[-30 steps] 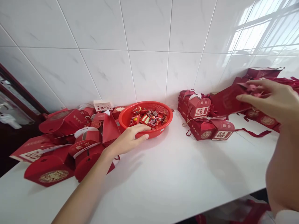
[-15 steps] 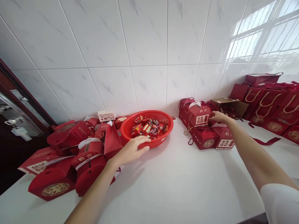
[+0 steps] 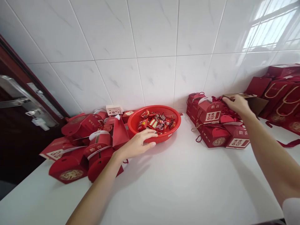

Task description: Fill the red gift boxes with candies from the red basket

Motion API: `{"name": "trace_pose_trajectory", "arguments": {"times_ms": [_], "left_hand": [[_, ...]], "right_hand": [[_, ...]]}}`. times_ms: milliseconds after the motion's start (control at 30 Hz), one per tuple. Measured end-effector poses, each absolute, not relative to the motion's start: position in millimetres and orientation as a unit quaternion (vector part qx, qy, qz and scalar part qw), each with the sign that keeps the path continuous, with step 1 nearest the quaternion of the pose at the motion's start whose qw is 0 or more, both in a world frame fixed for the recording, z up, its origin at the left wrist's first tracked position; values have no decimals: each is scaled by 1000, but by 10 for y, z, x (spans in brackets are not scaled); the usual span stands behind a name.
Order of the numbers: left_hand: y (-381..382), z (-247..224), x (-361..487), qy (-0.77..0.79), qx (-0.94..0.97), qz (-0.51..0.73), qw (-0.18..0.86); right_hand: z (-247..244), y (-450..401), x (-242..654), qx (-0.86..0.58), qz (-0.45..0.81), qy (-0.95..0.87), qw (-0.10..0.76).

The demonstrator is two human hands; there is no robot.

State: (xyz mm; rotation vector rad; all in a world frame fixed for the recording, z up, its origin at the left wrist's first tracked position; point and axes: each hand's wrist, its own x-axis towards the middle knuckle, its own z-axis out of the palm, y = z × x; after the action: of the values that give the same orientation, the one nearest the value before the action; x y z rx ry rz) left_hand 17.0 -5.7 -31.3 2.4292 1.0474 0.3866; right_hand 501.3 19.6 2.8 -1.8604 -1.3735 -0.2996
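I judge it partway: assembled red boxes [image 3: 65, 165] stand on the desk [image 3: 178, 187], wrapped sweets [image 3: 160, 124] lie in the basket [image 3: 162, 137], left hand [image 3: 140, 143] there, grip slack, empty; right hand's [image 3: 236, 104] hold I cannot tell.

At left, a dark door [image 3: 21, 147] with handle [image 3: 12, 103] and keys [image 3: 41, 122]; at the far side, a tiled wall [image 3: 154, 28] with a window reflection [image 3: 269, 34] at right; nearer, a white table [image 3: 168, 187].

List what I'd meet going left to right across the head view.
Door handle, keys, front-left red box, red candy basket, upper pale-labelled box, right hand, red bags with rope handles.
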Motion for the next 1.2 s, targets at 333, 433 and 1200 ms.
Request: {"name": "trace_pose_trajectory", "arguments": {"times_ms": [333,433,1200], "left_hand": [[-175,311,-663,559,774,290,61],[-134,340,-1038,660,722,168,119],[-159,329,-937,571,795,26,203]], "right_hand": [[472,-342,3457,-506,-81,-539,668],[377,-454,3082,-446,5,-611,655],[-148,-465,2143,-297,280,-865,292]]}}
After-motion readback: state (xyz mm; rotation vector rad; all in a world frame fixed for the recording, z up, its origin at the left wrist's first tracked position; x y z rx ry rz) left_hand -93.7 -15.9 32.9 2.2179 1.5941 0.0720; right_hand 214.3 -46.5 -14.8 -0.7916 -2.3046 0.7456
